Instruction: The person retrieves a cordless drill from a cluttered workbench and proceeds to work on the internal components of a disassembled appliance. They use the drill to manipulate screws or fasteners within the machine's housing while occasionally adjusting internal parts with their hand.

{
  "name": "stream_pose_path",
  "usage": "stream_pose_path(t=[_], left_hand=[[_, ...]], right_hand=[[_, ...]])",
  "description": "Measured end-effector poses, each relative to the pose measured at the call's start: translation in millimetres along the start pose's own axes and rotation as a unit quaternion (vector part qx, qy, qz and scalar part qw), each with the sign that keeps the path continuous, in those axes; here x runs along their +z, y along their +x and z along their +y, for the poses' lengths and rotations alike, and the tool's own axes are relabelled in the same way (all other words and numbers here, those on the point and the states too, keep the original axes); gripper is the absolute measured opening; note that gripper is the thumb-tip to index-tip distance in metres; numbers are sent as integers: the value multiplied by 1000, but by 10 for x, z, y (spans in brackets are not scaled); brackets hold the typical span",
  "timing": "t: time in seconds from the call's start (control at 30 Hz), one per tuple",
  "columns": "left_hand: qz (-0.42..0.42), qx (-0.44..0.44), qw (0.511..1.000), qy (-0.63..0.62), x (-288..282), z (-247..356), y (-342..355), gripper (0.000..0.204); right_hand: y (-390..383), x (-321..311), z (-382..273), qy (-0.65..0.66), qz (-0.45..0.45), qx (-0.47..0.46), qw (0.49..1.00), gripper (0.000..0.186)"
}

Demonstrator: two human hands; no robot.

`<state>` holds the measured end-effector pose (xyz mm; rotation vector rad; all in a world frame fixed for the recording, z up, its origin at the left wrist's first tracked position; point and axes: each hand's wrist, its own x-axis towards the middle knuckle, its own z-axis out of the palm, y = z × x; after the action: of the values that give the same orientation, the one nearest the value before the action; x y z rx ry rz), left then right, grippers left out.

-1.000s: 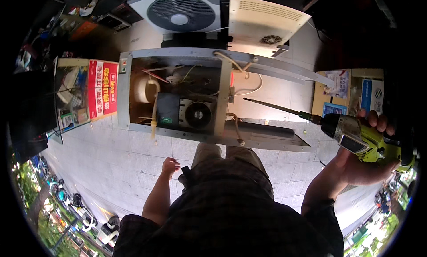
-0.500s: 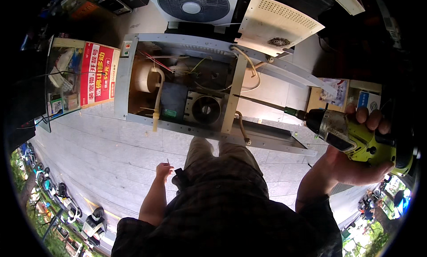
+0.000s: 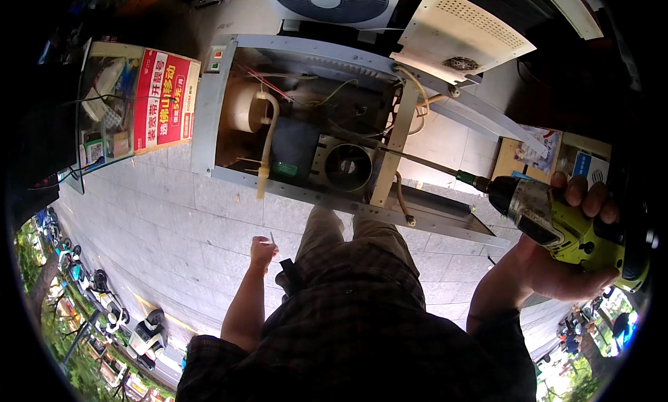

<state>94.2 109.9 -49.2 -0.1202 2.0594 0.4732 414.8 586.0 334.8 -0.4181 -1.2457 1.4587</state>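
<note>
My right hand (image 3: pixel 539 271) is wrapped round a lime-green cordless drill (image 3: pixel 572 229), level with the right end of an opened metal cabinet (image 3: pixel 292 187). From its chuck a long thin bit (image 3: pixel 428 164) points left to the cabinet's pale crossbar (image 3: pixel 394 144); whether the tip touches the bar I cannot tell. Low over the paving, my left hand (image 3: pixel 261 251) pinches a small thin object (image 3: pixel 273 239), too small to name. Inside the cabinet are a cream cylinder (image 3: pixel 244 107) with a bent tube (image 3: pixel 271 134), loose wires and a round fan (image 3: pixel 348 167).
A perforated cream panel (image 3: pixel 465 33) leans behind the cabinet, beside a large box fan (image 3: pixel 330 0). To the left stands a glass case (image 3: pixel 104 116) with a red poster (image 3: pixel 165 99). A cardboard box (image 3: pixel 518 158) is near the drill. Parked scooters (image 3: pixel 104 308) line the street.
The whole view has shifted, so the cabinet sits further right and higher in the picture. Both hands keep their grips, and the drill still points at the crossbar.
</note>
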Motion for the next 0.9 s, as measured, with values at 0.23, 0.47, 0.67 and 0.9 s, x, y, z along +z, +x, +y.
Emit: stream_pose_path(t=[0.23,0.47,0.67,0.9], left_hand=[[-18,161,983,-89,-299,700,-676,31],[-69,427,895,-108,-563,2095,-2082,29],[-634,416,561,-333,-562,3117,-2990,98],[-640,481,352,-485,-238,3456,-3506,111]], right_hand=[[72,169,108,53,-10,16,998,61],[106,382,222,56,-15,11,998,63],[155,542,263,65,-46,33,996,62],[189,701,362,28,-46,13,998,69]])
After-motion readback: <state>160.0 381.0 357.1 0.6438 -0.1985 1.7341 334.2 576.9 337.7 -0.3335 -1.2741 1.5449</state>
